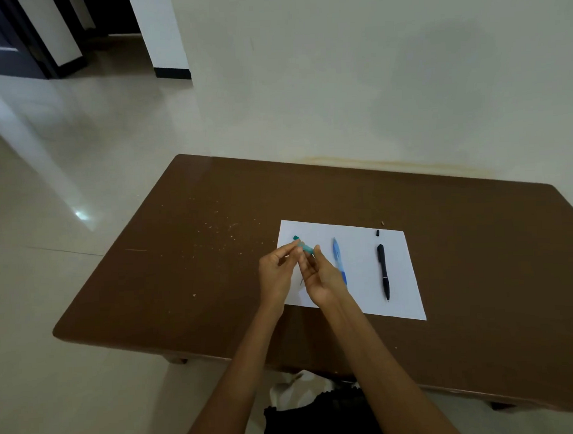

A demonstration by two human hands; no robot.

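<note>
- Currently, you hold the teal pen (305, 247) in both hands, raised just above the left end of the white sheet of paper (360, 237) on the brown table (215, 268).
- Your left hand (275, 272) pinches the barrel near its far end; the fingers are curled round it, and a short teal tip sticks out beyond them.
- Your right hand (323, 277) grips the near end, thumb and fingers closed on it. The two hands sit close together, almost touching.
- A thin dark sliver (301, 282) shows between the palms. It is too small to identify.
- Status, as a judgement: this pen is the one in work. Whether you are pulling it apart or closing it up cannot be told.
- The blue pen (338, 260) lies on the sheet just beside your right hand, apparently whole.
- The black pen (383, 272) lies further right, with a small black piece (377, 232) apart from its far end, so it looks unfinished or partly stripped.
</note>
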